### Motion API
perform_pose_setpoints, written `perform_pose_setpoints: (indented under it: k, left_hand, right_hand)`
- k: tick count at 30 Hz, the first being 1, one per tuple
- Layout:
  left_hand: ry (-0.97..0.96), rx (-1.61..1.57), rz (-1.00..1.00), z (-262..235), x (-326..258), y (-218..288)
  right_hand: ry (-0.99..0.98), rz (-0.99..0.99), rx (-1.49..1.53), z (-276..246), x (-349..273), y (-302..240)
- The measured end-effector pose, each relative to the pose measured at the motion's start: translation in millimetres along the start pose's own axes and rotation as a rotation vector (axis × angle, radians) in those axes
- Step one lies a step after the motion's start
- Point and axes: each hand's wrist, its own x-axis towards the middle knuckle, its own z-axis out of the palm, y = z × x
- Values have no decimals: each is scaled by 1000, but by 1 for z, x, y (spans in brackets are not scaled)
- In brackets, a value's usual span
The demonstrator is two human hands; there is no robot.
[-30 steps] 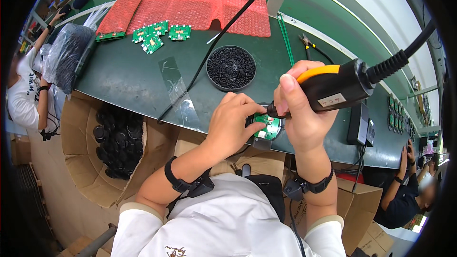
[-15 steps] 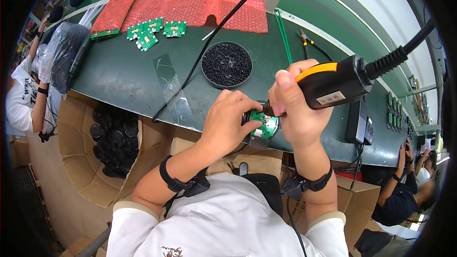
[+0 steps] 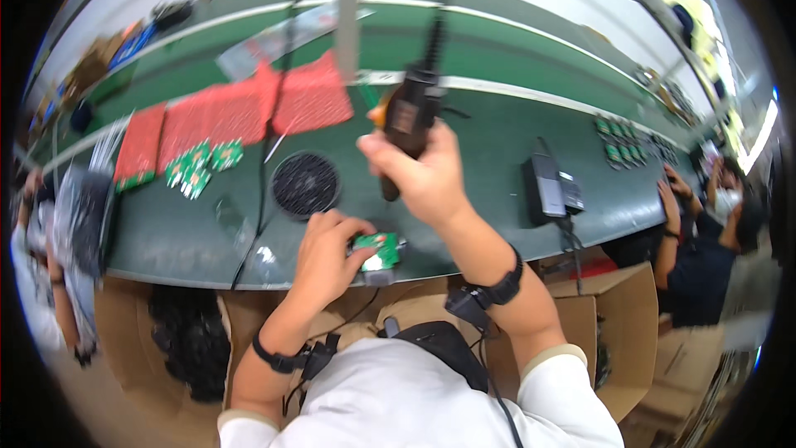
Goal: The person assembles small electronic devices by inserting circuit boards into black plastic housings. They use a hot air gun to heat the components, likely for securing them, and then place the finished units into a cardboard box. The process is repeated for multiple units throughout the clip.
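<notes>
My left hand (image 3: 325, 259) grips a green circuit board (image 3: 381, 250) by its left side, low over the table's near edge. The board seems seated in a dark round housing, though motion blur hides the detail. In my right hand (image 3: 431, 174) is a black and orange electric screwdriver (image 3: 406, 120), its tip pointing down and apart from the board. Its cable runs upward. Just beyond my left hand stands a round dish (image 3: 305, 186) full of small black screws.
Loose green circuit boards (image 3: 196, 168) lie by red bubble wrap (image 3: 217, 123) at the left. A black power unit (image 3: 544, 189) stands right of centre, and more boards (image 3: 620, 143) lie farther right. Below the edge is a carton (image 3: 124, 340) of black parts. People work at both sides.
My right hand has lifted the screwdriver up and away from the board and turned it upright. The left hand keeps hold of the board. The whole view has shifted toward the right.
</notes>
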Motion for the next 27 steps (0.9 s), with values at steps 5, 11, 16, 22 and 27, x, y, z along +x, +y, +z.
perform_pose_setpoints:
  k: [5,11,16,22,27]
  left_hand:
    - [-31,-148,-61,3,4,-16]
    - [24,-535,-125,7,-7,27]
    - [40,-383,-65,-9,-41,32]
    - [37,-268,-39,17,-49,15]
    - [32,-252,-47,16,-50,8]
  right_hand:
    - [117,-309,-1022,-46,-22,18]
    - [-228,278,-616,-77,-117,1]
    - [657,165,-542,-235,-128,-93]
    - [1192,367,-472,-539,-154,-48]
    - [1410,315,-480,-595,-159,-28]
